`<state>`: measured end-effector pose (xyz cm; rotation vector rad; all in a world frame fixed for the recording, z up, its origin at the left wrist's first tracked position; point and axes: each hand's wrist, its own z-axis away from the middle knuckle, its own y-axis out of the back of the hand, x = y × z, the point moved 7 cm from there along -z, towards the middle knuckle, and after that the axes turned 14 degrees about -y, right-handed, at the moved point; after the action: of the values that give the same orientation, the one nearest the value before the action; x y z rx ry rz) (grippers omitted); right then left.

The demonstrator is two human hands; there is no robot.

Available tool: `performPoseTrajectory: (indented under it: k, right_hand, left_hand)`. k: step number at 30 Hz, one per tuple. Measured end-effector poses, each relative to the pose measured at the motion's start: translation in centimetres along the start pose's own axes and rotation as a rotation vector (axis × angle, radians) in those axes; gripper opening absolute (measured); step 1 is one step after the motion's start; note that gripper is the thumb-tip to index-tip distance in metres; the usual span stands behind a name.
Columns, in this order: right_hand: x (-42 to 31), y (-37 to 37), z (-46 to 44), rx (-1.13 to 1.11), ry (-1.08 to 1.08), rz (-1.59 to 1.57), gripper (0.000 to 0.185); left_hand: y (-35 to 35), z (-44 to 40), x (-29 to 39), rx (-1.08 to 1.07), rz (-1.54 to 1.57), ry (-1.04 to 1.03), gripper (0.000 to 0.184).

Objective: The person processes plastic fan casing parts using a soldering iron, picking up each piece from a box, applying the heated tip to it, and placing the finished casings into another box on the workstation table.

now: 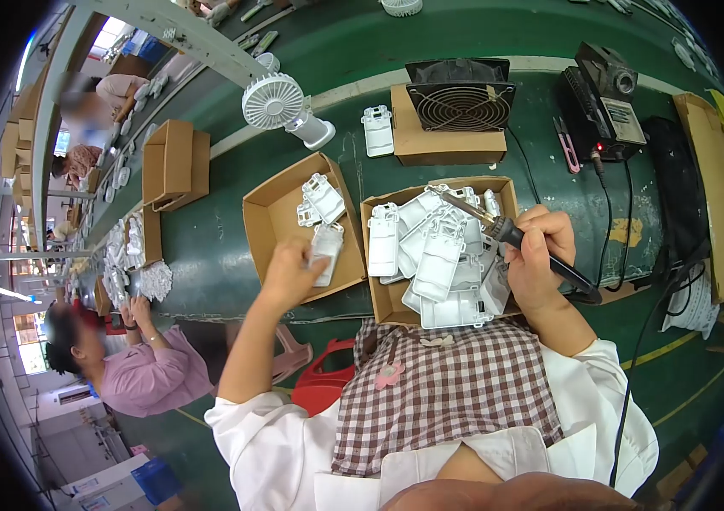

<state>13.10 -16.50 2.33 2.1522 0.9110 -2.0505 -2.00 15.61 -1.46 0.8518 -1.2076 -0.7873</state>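
My right hand [540,260] is wrapped round a soldering iron [549,262], whose metal tip points up and left over the right cardboard box [498,187]. Many white plastic housings [438,264] lie piled in that box. My left hand [292,271] is at the left cardboard box [268,200], with its fingers closed on the edge of a white housing [326,247]. Beyond it in the same box lie a few more white housings [323,198].
A white fan [273,102] stands behind the left box. At the back are a black fan [461,95] on a cardboard box, a lone housing [378,131], pink tweezers [566,145] and a soldering station [604,119]. Co-workers [153,366] sit at the left.
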Motion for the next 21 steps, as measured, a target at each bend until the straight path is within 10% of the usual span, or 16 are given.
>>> performPoseTrajectory:
  k: [9,12,21]
  right_hand:
    - [-0.1,-0.1,-0.1,-0.008,0.000,-0.006,0.009]
    - [0.0,-0.1,-0.1,-0.012,-0.001,-0.019,0.009]
    - [-0.2,-0.4,-0.1,-0.025,-0.007,0.010,0.010]
  left_hand:
    - [1.0,0.7,-2.0,-0.182,0.385,0.262,0.037]
    - [2.4,-0.7,-2.2,0.166,0.805,0.285,0.033]
    - [0.1,-5.7,0.1,0.043,0.623,0.209,0.037]
